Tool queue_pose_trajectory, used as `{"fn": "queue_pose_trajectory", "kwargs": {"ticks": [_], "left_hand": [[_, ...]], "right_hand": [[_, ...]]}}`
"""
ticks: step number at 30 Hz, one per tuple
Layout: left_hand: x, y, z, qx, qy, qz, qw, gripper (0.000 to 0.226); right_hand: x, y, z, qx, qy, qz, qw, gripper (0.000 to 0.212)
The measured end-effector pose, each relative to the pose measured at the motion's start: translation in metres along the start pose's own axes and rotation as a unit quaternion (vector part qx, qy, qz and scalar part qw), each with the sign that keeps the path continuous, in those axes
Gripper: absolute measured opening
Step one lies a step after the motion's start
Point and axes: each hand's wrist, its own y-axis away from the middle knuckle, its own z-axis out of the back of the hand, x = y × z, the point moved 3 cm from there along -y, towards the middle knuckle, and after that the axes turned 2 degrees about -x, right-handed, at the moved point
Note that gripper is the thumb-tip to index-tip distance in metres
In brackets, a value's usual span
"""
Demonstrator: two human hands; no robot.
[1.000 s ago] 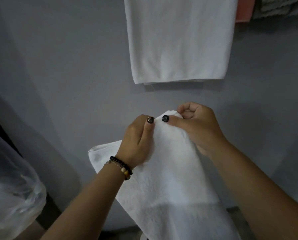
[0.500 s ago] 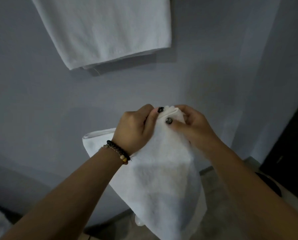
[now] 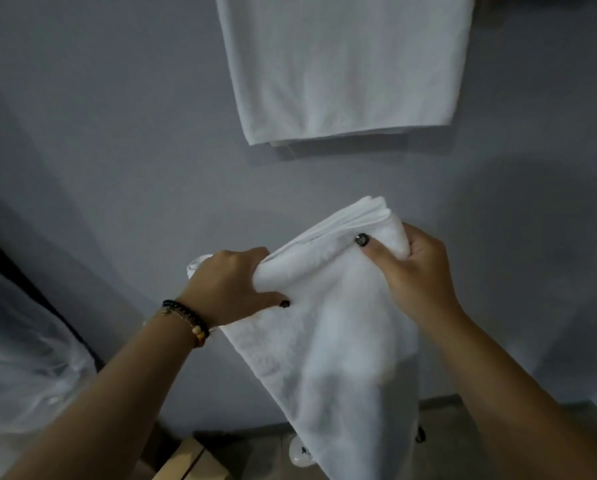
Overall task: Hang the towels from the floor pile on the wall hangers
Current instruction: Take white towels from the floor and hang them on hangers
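Observation:
I hold a white towel in front of the grey wall, its lower part hanging down toward the floor. My left hand, with beaded bracelets on the wrist, grips the bunched top edge on the left. My right hand pinches the folded top corner on the right, thumb on the front. Above, another white towel hangs flat on the wall; its hanger is out of view.
The grey wall fills most of the view. A translucent plastic-wrapped bundle sits at the lower left. A light wooden edge and a small white object lie on the floor below the towel.
My hands have moved apart along the towel's top edge, spreading it. The view has swung back left, bringing the hung towel to the upper middle.

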Motion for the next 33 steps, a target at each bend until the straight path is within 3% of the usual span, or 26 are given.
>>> {"fn": "queue_pose_trajectory", "kwargs": {"ticks": [4, 8, 10, 12, 14, 15, 17, 19, 21, 26, 29, 33], "left_hand": [[0.053, 0.043, -0.025, 0.043, 0.001, 0.139, 0.989, 0.062], [0.079, 0.083, -0.045, -0.045, 0.148, 0.269, 0.951, 0.043], [0.09, 0.101, -0.054, -0.131, 0.312, 0.348, 0.874, 0.044], [0.1, 0.116, -0.065, -0.206, 0.476, 0.396, 0.757, 0.061], [0.102, 0.125, -0.076, -0.197, 0.602, 0.397, 0.664, 0.079], [0.1, 0.127, -0.08, -0.171, 0.637, 0.392, 0.641, 0.079], [0.098, 0.125, -0.08, -0.14, 0.655, 0.377, 0.64, 0.06], [0.107, 0.119, -0.073, -0.16, 0.651, 0.376, 0.64, 0.039], [0.122, 0.112, -0.058, -0.196, 0.638, 0.386, 0.637, 0.033], [0.163, 0.084, 0.007, -0.228, 0.59, 0.366, 0.682, 0.018], [0.187, 0.067, 0.048, -0.206, 0.6, 0.317, 0.705, 0.017], [0.219, 0.043, 0.099, -0.223, 0.556, 0.248, 0.761, 0.015]], "right_hand": [[-0.005, 0.0, -0.013, 0.05, 0.007, 0.005, 0.999, 0.04], [-0.006, 0.002, -0.029, 0.081, 0.013, 0.009, 0.997, 0.042], [-0.006, 0.002, -0.038, 0.091, 0.007, 0.006, 0.996, 0.042], [-0.005, -0.001, -0.047, 0.096, 0.0, -0.002, 0.995, 0.04], [-0.005, -0.005, -0.056, 0.092, -0.007, -0.009, 0.996, 0.039], [-0.005, -0.006, -0.061, 0.09, -0.012, -0.013, 0.996, 0.039], [-0.006, -0.009, -0.071, 0.088, -0.019, -0.024, 0.996, 0.041], [-0.008, -0.013, -0.082, 0.075, -0.025, -0.038, 0.996, 0.042], [-0.012, -0.018, -0.093, 0.041, -0.03, -0.058, 0.997, 0.04], [-0.009, -0.031, -0.129, -0.052, -0.028, -0.084, 0.995, 0.042], [-0.005, -0.035, -0.157, -0.087, -0.02, -0.097, 0.991, 0.037], [0.001, -0.042, -0.19, -0.118, -0.022, -0.089, 0.989, 0.033]]}}
